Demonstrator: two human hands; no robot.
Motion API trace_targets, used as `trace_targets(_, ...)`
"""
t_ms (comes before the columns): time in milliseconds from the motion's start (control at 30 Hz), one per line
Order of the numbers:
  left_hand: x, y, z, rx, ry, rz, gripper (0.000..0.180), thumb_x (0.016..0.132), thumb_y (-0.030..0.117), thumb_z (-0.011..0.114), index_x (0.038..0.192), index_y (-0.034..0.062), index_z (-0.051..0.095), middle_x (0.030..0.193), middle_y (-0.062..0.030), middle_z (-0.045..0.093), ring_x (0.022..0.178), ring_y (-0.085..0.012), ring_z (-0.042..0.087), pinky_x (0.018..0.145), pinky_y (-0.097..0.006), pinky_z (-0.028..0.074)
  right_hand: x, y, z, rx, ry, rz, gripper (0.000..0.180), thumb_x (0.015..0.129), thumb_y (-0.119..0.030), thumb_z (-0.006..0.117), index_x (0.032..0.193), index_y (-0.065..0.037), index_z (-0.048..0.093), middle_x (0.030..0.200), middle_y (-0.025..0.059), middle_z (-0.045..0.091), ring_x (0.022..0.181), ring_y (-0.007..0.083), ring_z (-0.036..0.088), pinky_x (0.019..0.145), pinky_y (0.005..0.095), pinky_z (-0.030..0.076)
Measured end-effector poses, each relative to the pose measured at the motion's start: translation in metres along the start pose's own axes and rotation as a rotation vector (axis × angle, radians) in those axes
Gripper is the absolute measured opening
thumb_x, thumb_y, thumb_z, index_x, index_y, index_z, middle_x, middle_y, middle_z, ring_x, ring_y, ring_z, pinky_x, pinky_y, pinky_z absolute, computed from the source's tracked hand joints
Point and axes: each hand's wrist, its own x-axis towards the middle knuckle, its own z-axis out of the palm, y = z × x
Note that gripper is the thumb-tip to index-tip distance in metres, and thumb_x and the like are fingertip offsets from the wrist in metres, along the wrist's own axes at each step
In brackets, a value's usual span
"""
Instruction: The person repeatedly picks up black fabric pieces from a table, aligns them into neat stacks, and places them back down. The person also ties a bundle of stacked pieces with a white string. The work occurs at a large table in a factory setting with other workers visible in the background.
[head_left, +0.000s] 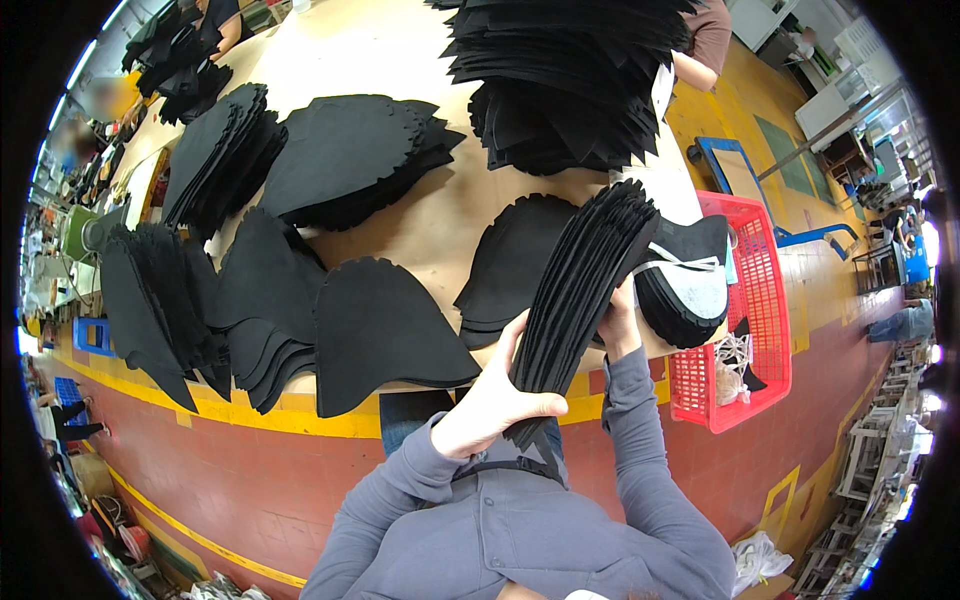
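Observation:
Between my two hands is a thick stack of black cut pieces point(585, 285), held up on edge and tilted above the table's near edge. My left hand point(503, 395) grips its lower left end, thumb across the near face. My right hand point(622, 315) holds the far right side, its fingers partly hidden behind the stack. Just left of the held stack lies a smaller pile of curved black pieces point(515, 260). Beside my left hand, a broad black piece with a notched rim point(385, 325) lies on others. To the right sits a tied black bundle point(685, 290) with a white band and pale patch.
More black stacks point(345, 155) cover the left of the pale table point(390, 50). A tall black pile point(570, 70) stands at the back. A red plastic basket point(775, 330) is at the table's right, with a blue cart point(720, 165) beyond. Other people are at the far side.

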Motion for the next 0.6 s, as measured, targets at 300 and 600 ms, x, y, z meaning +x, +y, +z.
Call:
trace_targets(300, -0.004, 0.0, 0.012, -0.094, 0.046, -0.046, 0.076, 0.093, 0.037, 0.065, 0.152, 0.0101, 0.025, 0.136, -0.0133, 0.049, 0.1, -0.0137, 0.052, 0.084, -0.027, 0.043, -0.018, 0.02, -0.015, 0.244, 0.166, 0.167, 0.07, 0.074, -0.02, 0.08, 0.134, -0.005, 0.047, 0.117, 0.0056, 0.061, 0.102, 0.0209, 0.063, 0.088, 0.0334, 0.054)
trace_targets(600, -0.007, -0.002, 0.019, -0.107, 0.091, 0.049, 0.072, 0.09, 0.025, 0.072, 0.148, 0.0005, 0.036, 0.146, -0.0115, 0.046, 0.133, -0.0179, 0.043, 0.111, -0.032, 0.033, -0.041, 0.022, -0.04, 0.386, 0.215, 0.251, 0.071, 0.074, -0.019, 0.079, 0.135, -0.004, 0.046, 0.118, 0.007, 0.061, 0.102, 0.0215, 0.063, 0.087, 0.0336, 0.054)
